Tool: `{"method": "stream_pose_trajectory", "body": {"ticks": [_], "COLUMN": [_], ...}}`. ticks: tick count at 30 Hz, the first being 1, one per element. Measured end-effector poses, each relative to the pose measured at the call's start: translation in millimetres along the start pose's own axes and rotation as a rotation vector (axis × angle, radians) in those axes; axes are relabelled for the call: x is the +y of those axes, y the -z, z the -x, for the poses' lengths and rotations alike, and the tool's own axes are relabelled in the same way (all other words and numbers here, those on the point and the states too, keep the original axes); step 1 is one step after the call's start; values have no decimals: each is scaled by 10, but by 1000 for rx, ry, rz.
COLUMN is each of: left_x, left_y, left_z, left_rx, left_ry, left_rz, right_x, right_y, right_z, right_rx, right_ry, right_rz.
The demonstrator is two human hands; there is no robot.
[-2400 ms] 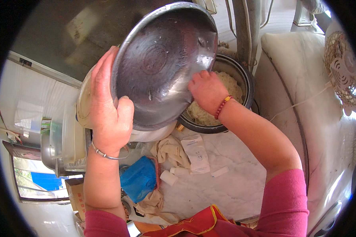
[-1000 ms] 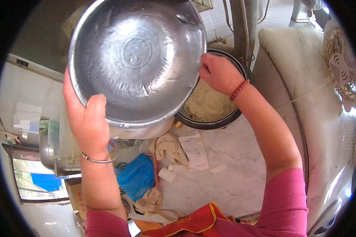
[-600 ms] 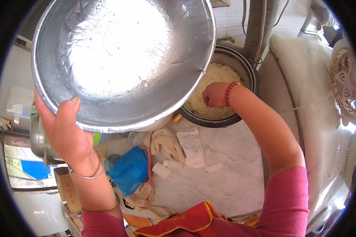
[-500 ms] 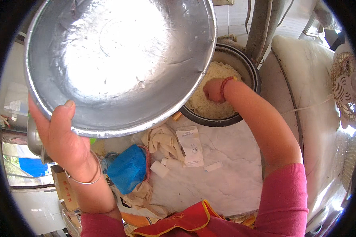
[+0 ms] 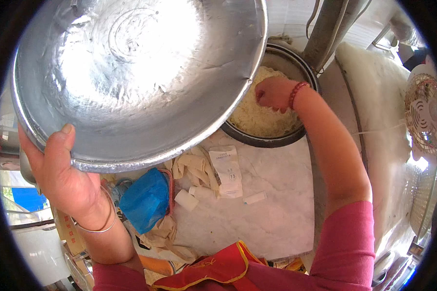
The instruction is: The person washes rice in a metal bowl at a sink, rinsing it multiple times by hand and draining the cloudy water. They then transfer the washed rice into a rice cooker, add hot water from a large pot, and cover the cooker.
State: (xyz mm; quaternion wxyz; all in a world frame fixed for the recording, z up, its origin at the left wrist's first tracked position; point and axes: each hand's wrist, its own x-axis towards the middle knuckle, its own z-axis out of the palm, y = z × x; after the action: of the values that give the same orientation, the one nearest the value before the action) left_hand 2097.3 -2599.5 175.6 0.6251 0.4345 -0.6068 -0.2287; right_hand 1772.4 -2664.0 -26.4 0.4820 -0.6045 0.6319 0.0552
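A large dented metal basin is held tilted up at the left, its shiny inside facing me. My left hand is closed on its lower left rim, the thumb lying over the edge. Beyond the basin's right edge stands a round dark-rimmed pot with a pale, grainy mass like rice in it. Over this mass is my right hand, its fingers curled down and closed against the surface. What lies inside those fingers is hidden. The basin covers the pot's left side.
On the marble-patterned table lie a blue cloth-like bag, a beige cloth, a printed paper packet and small white pieces. A pipe rises behind the pot. A fan stands far right.
The basin and my left hand have shifted left, and the basin's tilt differs slightly. My right hand has moved up and a little right over the pale mass. The whole view has shifted slightly.
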Motion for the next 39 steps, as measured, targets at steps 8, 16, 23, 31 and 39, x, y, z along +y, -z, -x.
{"method": "stream_pose_trajectory", "body": {"ticks": [8, 16, 23, 31, 39], "left_x": [117, 125, 87, 228, 274], "left_y": [-7, -10, -24, 302, 993], "left_z": [47, 74, 99, 209, 559], "left_rx": [-11, -36, -120, -1, -64], "left_ry": [51, 93, 18, 333, 748], "left_rz": [51, 174, 60, 397, 608], "right_x": [-11, -66, -130, -315, 60], "right_y": [-234, 63, 17, -76, -676], "right_z": [-115, 469, 485, 1409, 1801], "right_rx": [83, 672, 1138, 1389, 1178], "right_ry": [69, 283, 226, 475, 424], "right_rz": [655, -449, -279, -366, -960]}}
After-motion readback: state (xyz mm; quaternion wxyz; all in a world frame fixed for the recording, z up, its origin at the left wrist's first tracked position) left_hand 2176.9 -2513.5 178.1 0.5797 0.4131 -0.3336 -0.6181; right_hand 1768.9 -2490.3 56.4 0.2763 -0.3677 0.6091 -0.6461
